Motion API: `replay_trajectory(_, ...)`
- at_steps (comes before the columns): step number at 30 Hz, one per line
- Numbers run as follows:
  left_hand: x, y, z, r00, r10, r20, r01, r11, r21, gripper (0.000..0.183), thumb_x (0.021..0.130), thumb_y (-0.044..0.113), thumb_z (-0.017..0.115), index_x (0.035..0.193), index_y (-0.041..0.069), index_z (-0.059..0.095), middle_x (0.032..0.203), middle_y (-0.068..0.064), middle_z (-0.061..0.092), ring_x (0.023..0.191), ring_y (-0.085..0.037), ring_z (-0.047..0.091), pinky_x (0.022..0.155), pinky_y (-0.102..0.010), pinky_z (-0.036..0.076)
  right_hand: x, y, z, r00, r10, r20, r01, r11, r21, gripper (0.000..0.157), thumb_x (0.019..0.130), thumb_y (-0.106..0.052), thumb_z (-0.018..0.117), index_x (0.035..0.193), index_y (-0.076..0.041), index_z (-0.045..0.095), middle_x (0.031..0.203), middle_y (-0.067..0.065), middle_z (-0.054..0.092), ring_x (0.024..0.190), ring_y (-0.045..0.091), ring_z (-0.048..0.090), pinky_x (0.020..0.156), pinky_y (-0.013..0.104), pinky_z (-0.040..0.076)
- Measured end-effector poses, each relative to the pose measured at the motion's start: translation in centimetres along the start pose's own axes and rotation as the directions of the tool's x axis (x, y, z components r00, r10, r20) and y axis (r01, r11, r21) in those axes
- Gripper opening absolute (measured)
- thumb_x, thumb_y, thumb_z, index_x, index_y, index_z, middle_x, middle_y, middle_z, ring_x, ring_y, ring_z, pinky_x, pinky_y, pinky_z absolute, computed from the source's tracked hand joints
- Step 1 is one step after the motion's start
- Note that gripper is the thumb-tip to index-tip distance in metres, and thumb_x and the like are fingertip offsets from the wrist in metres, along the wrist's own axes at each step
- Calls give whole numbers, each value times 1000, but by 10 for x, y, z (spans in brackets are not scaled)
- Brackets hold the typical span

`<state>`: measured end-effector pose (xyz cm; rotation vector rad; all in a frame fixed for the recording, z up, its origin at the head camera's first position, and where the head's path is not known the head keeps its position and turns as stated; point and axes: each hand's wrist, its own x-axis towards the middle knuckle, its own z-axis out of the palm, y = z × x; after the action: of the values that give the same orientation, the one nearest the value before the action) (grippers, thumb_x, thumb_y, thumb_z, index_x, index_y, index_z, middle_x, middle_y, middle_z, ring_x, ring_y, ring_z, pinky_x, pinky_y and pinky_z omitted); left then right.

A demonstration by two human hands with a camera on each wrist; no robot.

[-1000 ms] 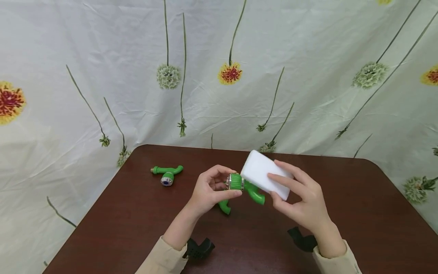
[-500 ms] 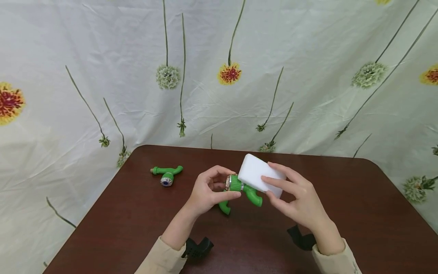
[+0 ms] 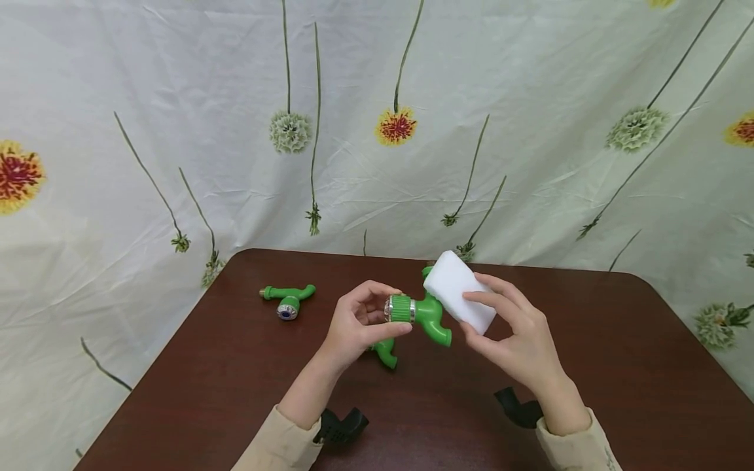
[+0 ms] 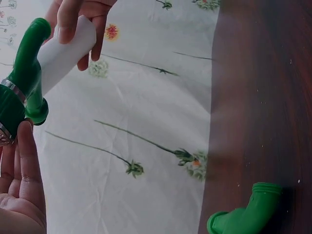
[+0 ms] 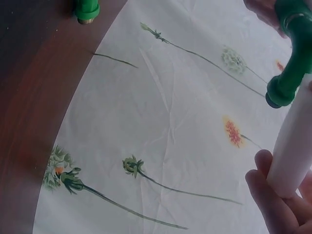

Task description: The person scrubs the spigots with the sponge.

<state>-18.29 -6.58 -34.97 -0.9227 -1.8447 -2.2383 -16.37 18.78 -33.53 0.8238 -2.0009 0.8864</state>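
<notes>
A green tap (image 3: 431, 315) with a ribbed knob hangs above the table, its knob pinched between the thumb and fingers of my left hand (image 3: 356, 324). My right hand (image 3: 524, 333) grips a white sponge block (image 3: 456, 288), which lies against the tap's body and hides part of it in the head view. From the left wrist the tap (image 4: 29, 68) crosses in front of the sponge (image 4: 66, 53). In the right wrist view the sponge (image 5: 292, 146) sits just below the tap's pipe end (image 5: 282, 90).
Another green tap (image 3: 288, 299) lies at the table's back left. A further green tap (image 3: 385, 353) lies partly hidden behind my left hand. Black curved pieces (image 3: 344, 426) show by each wrist. A flowered cloth (image 3: 353, 163) hangs behind the dark table (image 3: 235, 392).
The sponge first slid left and down along the tap, then back up and right. The tap has turned in my left hand, so more of its body and spout shows.
</notes>
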Motion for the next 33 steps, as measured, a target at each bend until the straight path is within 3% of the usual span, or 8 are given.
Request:
replay_trajectory(6, 0, 0, 0, 1000, -10, 23, 13, 993, -115, 37, 72, -2, 77, 105, 3, 62, 98, -8, 63, 79, -15, 63, 71, -25, 54, -1, -2, 5, 999, -41, -20, 42, 998, 42, 36, 83, -41, 65, 100, -9, 70, 116, 14, 61, 97, 26, 60, 83, 13, 45)
replay_trajectory(11, 1, -3, 1, 998, 0, 65, 11, 986, -169, 38, 71, 4, 81, 105, 11, 63, 99, -6, 63, 80, -14, 64, 72, -25, 54, 1, -4, 5, 997, -75, -36, 77, 994, 76, 38, 84, -40, 66, 98, -5, 71, 113, 18, 60, 95, 29, 61, 86, 16, 46)
replay_trajectory(15, 1, -6, 2, 993, 0, 117, 23, 981, -193, 40, 71, 6, 82, 106, 7, 62, 98, -6, 63, 80, -14, 65, 71, -25, 54, 3, -7, 3, 995, -97, -37, 100, 991, 91, 37, 85, -38, 66, 97, -3, 72, 112, 20, 60, 94, 28, 61, 86, 17, 47)
replay_trajectory(21, -1, -7, 5, 984, -17, 179, 33, 995, -90, 46, 70, -1, 80, 110, -11, 59, 101, -8, 64, 78, -16, 65, 69, -36, 56, 3, -8, 2, 992, -125, -25, 126, 987, 95, 35, 87, -36, 64, 98, -3, 72, 113, 21, 60, 94, 28, 60, 87, 17, 46)
replay_trajectory(25, -1, -8, 6, 984, -35, 173, 38, 999, -15, 44, 68, -6, 78, 109, -10, 62, 106, -14, 64, 82, -17, 65, 71, -42, 56, 3, -8, 1, 990, -141, -12, 141, 987, 80, 33, 88, -35, 63, 99, -5, 72, 115, 20, 60, 95, 28, 60, 86, 16, 46)
replay_trajectory(33, -2, -7, 5, 986, -49, 158, 52, 999, -15, 42, 71, -11, 75, 110, -12, 60, 106, -16, 63, 78, -17, 67, 68, -36, 57, 8, -16, -2, 985, -170, 11, 168, 981, 99, 31, 88, -31, 59, 96, -5, 72, 112, 21, 61, 92, 29, 62, 78, 13, 46)
